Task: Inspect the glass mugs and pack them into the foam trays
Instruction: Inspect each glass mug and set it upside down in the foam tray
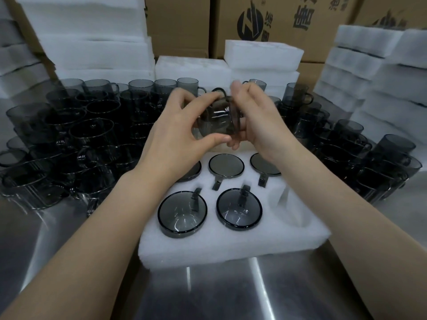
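Note:
Both hands hold one smoky grey glass mug (217, 121) in the air above the far edge of the white foam tray (231, 241). My left hand (178, 128) grips its body from the left, thumb underneath. My right hand (256, 116) grips the other side, near the handle at the top. The tray lies on the steel table and holds several mugs: two in the near row (182, 214) (239, 209), three in the far row, one partly hidden under my left wrist. The near right pocket (286, 204) holds no mug.
Several loose grey mugs crowd the table on the left (69, 139) and on the right (360, 153). Stacks of white foam trays (92, 42) (374, 72) and cardboard boxes (277, 21) stand behind. Bare steel table (231, 294) lies in front of the tray.

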`<action>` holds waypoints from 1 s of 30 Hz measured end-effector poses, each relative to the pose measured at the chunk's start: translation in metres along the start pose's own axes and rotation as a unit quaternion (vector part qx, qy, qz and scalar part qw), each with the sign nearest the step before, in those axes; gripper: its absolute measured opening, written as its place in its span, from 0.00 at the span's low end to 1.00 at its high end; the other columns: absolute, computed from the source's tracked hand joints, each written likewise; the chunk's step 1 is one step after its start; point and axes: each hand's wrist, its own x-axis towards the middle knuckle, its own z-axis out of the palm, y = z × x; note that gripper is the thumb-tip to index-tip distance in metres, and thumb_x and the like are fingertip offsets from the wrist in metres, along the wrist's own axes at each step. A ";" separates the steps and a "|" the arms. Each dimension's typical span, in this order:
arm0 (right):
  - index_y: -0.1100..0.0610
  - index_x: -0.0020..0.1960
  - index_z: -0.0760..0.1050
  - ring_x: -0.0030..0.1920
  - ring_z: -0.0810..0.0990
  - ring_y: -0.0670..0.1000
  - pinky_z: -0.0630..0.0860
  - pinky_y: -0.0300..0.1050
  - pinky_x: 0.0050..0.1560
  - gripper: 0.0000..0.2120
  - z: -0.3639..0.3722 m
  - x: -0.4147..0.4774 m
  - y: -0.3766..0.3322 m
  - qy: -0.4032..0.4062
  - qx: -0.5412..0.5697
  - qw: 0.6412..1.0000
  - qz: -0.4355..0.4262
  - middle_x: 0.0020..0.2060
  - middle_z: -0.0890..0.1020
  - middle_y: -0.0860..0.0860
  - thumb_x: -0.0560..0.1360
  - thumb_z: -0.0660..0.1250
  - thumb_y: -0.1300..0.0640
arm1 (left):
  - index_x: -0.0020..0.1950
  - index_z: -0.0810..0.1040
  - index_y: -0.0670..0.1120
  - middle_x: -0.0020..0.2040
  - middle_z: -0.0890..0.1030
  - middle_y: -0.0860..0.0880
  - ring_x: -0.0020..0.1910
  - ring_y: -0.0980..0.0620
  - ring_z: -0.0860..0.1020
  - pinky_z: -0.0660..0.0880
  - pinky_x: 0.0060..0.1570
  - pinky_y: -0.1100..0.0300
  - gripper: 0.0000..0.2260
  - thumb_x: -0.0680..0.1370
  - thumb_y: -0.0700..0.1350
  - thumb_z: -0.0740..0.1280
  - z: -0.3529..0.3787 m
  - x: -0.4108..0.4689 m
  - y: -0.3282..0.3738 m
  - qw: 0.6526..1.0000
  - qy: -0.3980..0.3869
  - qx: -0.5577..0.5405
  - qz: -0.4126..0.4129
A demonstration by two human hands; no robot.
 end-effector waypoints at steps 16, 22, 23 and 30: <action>0.55 0.35 0.73 0.34 0.80 0.52 0.76 0.42 0.37 0.17 -0.029 0.009 -0.003 0.085 0.178 0.979 0.058 0.32 0.80 0.53 0.81 0.58 0.52 | 0.59 0.75 0.54 0.54 0.78 0.59 0.54 0.60 0.77 0.74 0.57 0.60 0.27 0.64 0.43 0.80 -0.018 0.000 0.071 0.985 -0.123 -0.116 0.028; 0.56 0.40 0.70 0.27 0.79 0.50 0.75 0.41 0.32 0.14 -0.043 0.014 0.007 0.179 0.166 0.963 0.112 0.31 0.83 0.51 0.82 0.55 0.55 | 0.64 0.76 0.52 0.55 0.78 0.54 0.54 0.59 0.74 0.69 0.55 0.64 0.27 0.66 0.45 0.79 0.000 -0.018 0.105 0.944 -0.299 -0.098 0.102; 0.56 0.40 0.70 0.26 0.79 0.50 0.75 0.40 0.31 0.13 -0.043 0.014 0.008 0.179 0.163 0.964 0.109 0.31 0.83 0.51 0.82 0.55 0.55 | 0.65 0.76 0.53 0.55 0.78 0.54 0.54 0.60 0.73 0.69 0.55 0.65 0.27 0.67 0.45 0.78 0.003 -0.020 0.106 0.941 -0.310 -0.096 0.099; 0.57 0.41 0.73 0.27 0.79 0.50 0.75 0.39 0.29 0.14 -0.044 0.014 0.013 0.161 0.137 0.971 0.107 0.32 0.83 0.52 0.82 0.56 0.54 | 0.73 0.70 0.53 0.61 0.74 0.54 0.59 0.62 0.69 0.64 0.58 0.73 0.35 0.68 0.49 0.77 0.008 -0.022 0.098 0.941 -0.326 -0.065 0.063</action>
